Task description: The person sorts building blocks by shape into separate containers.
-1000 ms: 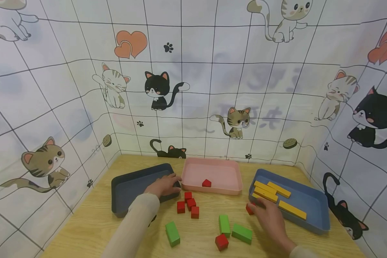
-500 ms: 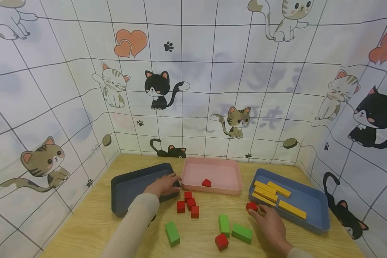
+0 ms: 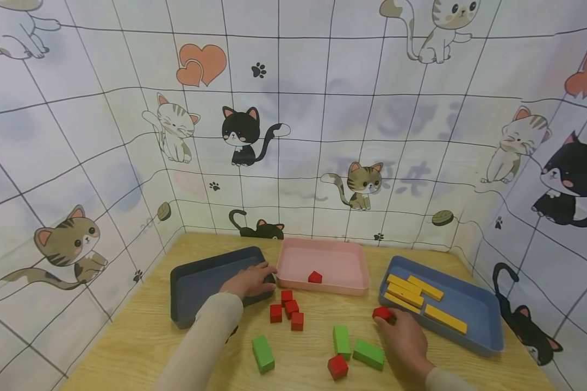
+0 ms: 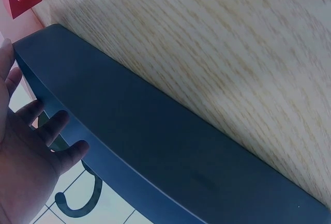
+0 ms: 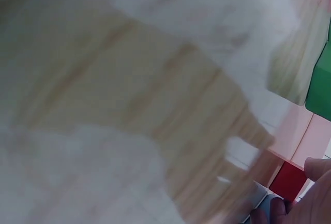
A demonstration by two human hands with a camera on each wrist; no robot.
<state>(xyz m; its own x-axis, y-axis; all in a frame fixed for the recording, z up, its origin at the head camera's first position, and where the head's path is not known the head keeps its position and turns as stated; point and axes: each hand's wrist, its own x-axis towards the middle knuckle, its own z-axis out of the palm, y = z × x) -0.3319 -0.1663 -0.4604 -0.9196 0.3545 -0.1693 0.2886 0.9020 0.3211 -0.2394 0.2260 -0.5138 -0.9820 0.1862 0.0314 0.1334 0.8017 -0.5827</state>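
Observation:
My right hand (image 3: 405,338) pinches a red block (image 3: 381,313) between thumb and fingertips, low over the table beside the near left corner of the blue tray (image 3: 479,343). In the right wrist view the same red block (image 5: 288,181) shows in part between the thumb and fingers at the lower right. My left hand (image 3: 247,282) lies at the right end of the dark grey-blue tray (image 3: 183,304), fingers spread and relaxed. The left wrist view has those fingers (image 4: 54,128) at the rim of the dark tray (image 4: 129,105), holding nothing.
Several red blocks (image 3: 291,309) cluster mid-table. Behind them stands a pink tray (image 3: 323,252) with one red block (image 3: 315,277) in it. Green blocks (image 3: 263,354) and another red block (image 3: 337,367) lie nearer. Several yellow strips (image 3: 445,319) fill part of the blue tray. Cat-print sheeting (image 3: 298,136) surrounds the table.
My right fingers first cover most of the red block, then draw back from it, and now close around its right side. The left hand stays where it was. The head view shifts slightly.

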